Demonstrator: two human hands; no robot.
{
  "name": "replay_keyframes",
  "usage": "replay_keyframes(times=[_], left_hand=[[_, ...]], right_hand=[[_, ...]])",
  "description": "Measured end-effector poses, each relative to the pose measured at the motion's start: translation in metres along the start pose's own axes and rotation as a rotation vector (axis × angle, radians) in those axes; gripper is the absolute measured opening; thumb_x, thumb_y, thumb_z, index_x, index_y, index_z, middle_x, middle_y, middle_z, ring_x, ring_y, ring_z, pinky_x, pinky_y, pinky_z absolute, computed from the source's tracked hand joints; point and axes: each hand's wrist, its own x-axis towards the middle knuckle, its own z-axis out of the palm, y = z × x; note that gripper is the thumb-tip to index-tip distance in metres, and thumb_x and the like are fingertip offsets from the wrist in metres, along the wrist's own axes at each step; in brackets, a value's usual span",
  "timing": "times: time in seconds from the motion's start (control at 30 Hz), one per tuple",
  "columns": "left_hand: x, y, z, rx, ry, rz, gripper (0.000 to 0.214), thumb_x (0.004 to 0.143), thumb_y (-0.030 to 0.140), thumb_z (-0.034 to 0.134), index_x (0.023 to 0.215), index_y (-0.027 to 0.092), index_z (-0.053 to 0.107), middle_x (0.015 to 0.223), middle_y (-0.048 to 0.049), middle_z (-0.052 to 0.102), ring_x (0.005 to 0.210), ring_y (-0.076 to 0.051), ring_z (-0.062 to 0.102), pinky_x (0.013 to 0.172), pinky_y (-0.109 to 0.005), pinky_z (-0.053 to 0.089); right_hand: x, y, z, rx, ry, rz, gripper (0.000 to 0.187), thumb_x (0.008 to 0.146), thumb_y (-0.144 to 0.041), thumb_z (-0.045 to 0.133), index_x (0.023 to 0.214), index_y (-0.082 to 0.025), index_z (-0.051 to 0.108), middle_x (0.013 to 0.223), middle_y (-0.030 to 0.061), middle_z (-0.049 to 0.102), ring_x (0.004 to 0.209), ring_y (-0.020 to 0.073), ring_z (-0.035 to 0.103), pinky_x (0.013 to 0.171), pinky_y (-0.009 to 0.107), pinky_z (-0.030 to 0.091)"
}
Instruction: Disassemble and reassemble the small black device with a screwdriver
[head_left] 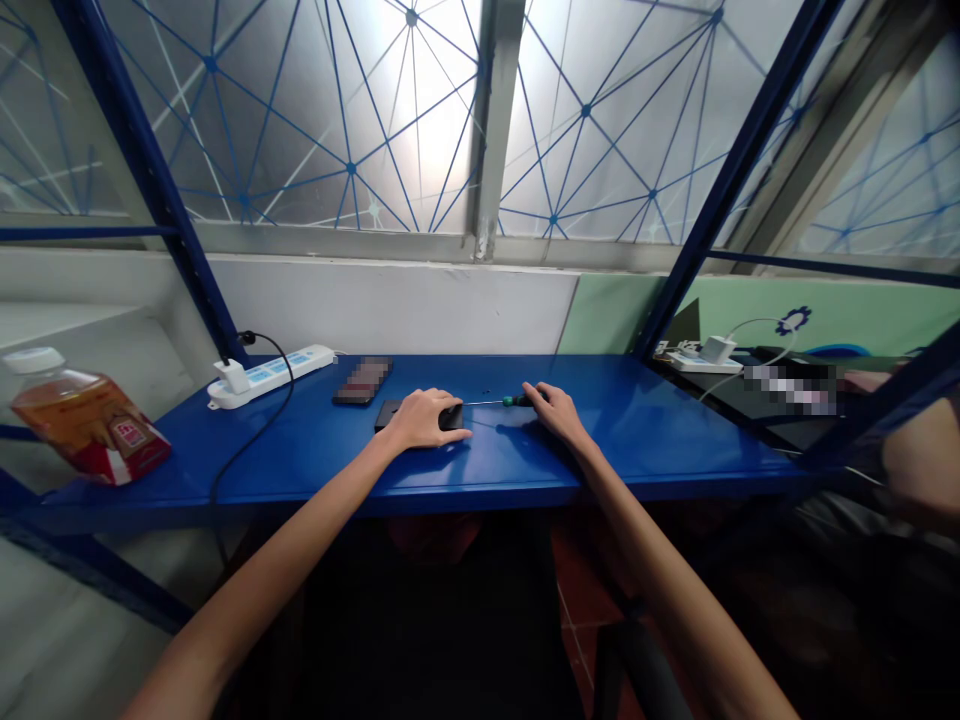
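Note:
My left hand [420, 418] lies over a flat black box [385, 413] on the blue table [645, 445], its fingers and thumb gripping the box at the right end. The hand hides much of the box, so its exact kind does not show. My right hand [553, 410] is closed round the handle of a screwdriver [513, 401] with a green and black grip. The thin metal shaft points left, level with the table, and its tip reaches the right side of the box. Whether the tip touches a screw is too small to tell.
A dark phone [363, 381] lies behind the box, to the left. Farther left are a white power strip [276, 373] with a plug and a black cable [262, 432] hanging over the front edge, and a drink bottle [90, 425]. At right, another person's arm [921, 462] rests by the neighbouring desk.

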Motion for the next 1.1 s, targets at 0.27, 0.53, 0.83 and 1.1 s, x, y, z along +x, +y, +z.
replay_keyframes(times=[0.27, 0.53, 0.83, 1.1], left_hand=[[0.001, -0.001, -0.003, -0.085, -0.009, -0.054, 0.063, 0.077, 0.073, 0.058, 0.116, 0.025, 0.072, 0.121, -0.0056, 0.071, 0.109, -0.03, 0.066, 0.093, -0.039, 0.051], [-0.004, 0.0, -0.005, -0.093, 0.004, -0.055, 0.064, 0.076, 0.074, 0.058, 0.115, 0.025, 0.073, 0.118, -0.004, 0.072, 0.107, -0.029, 0.067, 0.09, -0.037, 0.052], [-0.005, 0.0, -0.005, -0.073, 0.001, -0.054, 0.071, 0.072, 0.077, 0.061, 0.119, 0.025, 0.071, 0.12, -0.0048, 0.071, 0.108, -0.031, 0.067, 0.091, -0.039, 0.052], [-0.004, 0.002, -0.007, -0.043, -0.023, -0.08, 0.069, 0.074, 0.074, 0.061, 0.123, 0.026, 0.069, 0.121, -0.0029, 0.071, 0.108, -0.029, 0.067, 0.092, -0.037, 0.052]], right_hand=[[0.003, 0.006, 0.0, 0.021, -0.039, 0.046, 0.028, 0.085, -0.049, 0.045, 0.084, -0.023, 0.056, 0.075, 0.0006, 0.062, 0.07, 0.0184, 0.055, 0.065, 0.027, 0.04], [-0.001, 0.005, 0.0, 0.009, -0.028, -0.085, 0.051, 0.089, -0.065, 0.038, 0.062, -0.022, 0.046, 0.063, 0.0006, 0.054, 0.064, 0.0169, 0.049, 0.063, 0.027, 0.035], [-0.006, -0.004, -0.006, 0.347, -0.158, 0.034, 0.042, 0.074, -0.062, 0.064, 0.083, -0.022, 0.053, 0.05, -0.0085, 0.043, 0.046, 0.011, 0.037, 0.048, 0.023, 0.031], [-0.003, 0.002, 0.0, 0.352, -0.133, 0.062, 0.051, 0.075, -0.07, 0.059, 0.07, -0.02, 0.053, 0.049, -0.0052, 0.043, 0.046, 0.0099, 0.037, 0.046, 0.023, 0.028]])
